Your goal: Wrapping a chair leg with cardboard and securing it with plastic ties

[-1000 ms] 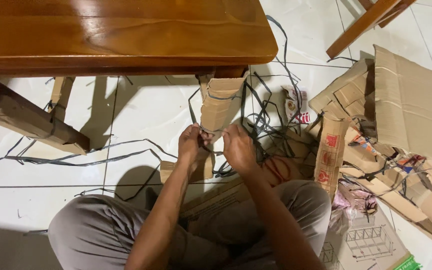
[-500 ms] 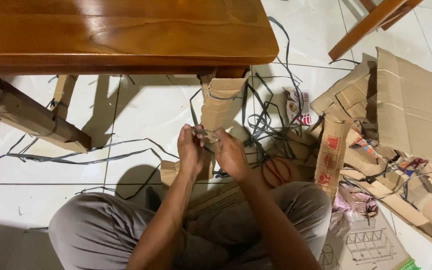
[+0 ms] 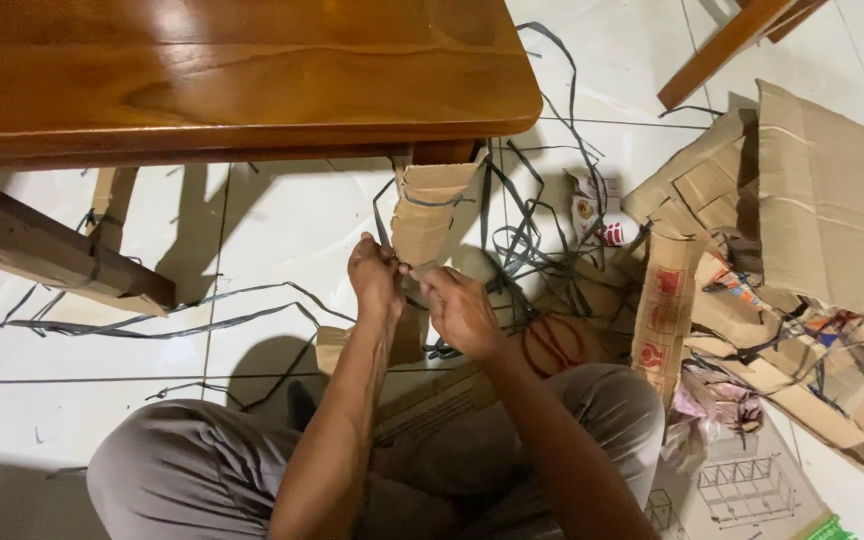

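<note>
A wooden table (image 3: 232, 70) fills the far left of the view, and its right leg is wrapped in a cardboard sleeve (image 3: 428, 215) bound with dark plastic strap (image 3: 422, 200). To the right lies a heap of torn cardboard (image 3: 802, 230), with loose straps (image 3: 532, 240) tangled on the white tiled floor (image 3: 282, 220) between the heap and the leg. The person sits on the floor, knees apart. Both hands meet just in front of the sleeve's lower end. The left hand (image 3: 375, 277) is clenched, pinching a strap end against the cardboard. The right hand (image 3: 462, 310) is likewise closed, its fingers gripping the strap just beside the left. The step in hand looks to be working the strap at the leg wrapping, either knotting or loosening it; which one cannot be told. The next move would call for a firm pull while the sleeve stays pressed to the leg.
</note>
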